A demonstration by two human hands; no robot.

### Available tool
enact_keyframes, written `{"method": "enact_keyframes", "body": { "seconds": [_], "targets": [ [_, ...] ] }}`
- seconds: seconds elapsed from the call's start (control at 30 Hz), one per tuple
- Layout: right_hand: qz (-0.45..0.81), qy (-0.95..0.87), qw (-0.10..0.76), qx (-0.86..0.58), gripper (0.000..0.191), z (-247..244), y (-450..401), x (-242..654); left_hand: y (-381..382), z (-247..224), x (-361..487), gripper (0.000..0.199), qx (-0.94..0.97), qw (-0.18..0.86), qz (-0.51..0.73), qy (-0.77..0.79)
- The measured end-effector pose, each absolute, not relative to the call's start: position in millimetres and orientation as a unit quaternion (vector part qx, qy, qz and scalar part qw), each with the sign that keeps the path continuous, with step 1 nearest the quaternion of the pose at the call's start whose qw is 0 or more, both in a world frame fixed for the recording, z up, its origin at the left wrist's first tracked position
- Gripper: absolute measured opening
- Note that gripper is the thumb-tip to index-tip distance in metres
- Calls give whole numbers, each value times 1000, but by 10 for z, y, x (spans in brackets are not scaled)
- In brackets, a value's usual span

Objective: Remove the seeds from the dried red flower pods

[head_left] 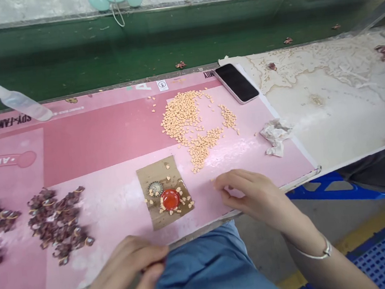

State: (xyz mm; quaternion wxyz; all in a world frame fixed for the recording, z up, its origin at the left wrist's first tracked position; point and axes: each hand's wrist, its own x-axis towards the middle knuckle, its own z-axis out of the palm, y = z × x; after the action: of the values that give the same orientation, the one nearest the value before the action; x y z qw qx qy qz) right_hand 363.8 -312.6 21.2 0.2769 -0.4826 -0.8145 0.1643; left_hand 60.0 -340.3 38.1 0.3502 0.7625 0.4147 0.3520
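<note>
Peach-coloured chips (183, 122) heaped on a pink mat (104, 144), phone (236, 83) and crumpled tissue (276, 137) just beside, right hand (248, 196) with fingers (225, 182) half curled near the chips, left hand (126, 276) clenched, any held thing hidden

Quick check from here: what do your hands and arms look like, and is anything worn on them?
Both hands are bare, with no gloves: the left hand and the right hand. The right forearm shows no sleeve, and a thin silver bangle circles the right wrist.
</note>
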Motion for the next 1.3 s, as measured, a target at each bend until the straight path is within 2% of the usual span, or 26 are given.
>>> {"method": "enact_keyframes", "body": {
  "seconds": [0.13,0.3,0.57,0.83,1.1,1.2,1.3],
  "targets": [
    [308,-749,435,-394,24,256,-3258,3208,-3437,317,1015,9,737,361,370,436],
    [357,-679,489,-415,23,255,-3333,2931,-3467,282,1203,18,696,324,403,499],
    [351,-678,477,-436,22,293,-3329,2887,-3439,266,1183,19,701,298,413,499],
    [269,-738,437,-439,16,312,-3298,2858,-3436,241,1130,21,710,288,433,475],
    [240,-761,429,-423,23,308,-3289,2861,-3409,248,1100,20,741,277,401,462],
    [250,-748,439,-431,22,269,-3253,2926,-3424,256,1055,17,727,290,403,474],
    [204,-745,415,-480,19,163,-3184,3038,-3488,212,976,11,707,291,427,483]
  ]
}}
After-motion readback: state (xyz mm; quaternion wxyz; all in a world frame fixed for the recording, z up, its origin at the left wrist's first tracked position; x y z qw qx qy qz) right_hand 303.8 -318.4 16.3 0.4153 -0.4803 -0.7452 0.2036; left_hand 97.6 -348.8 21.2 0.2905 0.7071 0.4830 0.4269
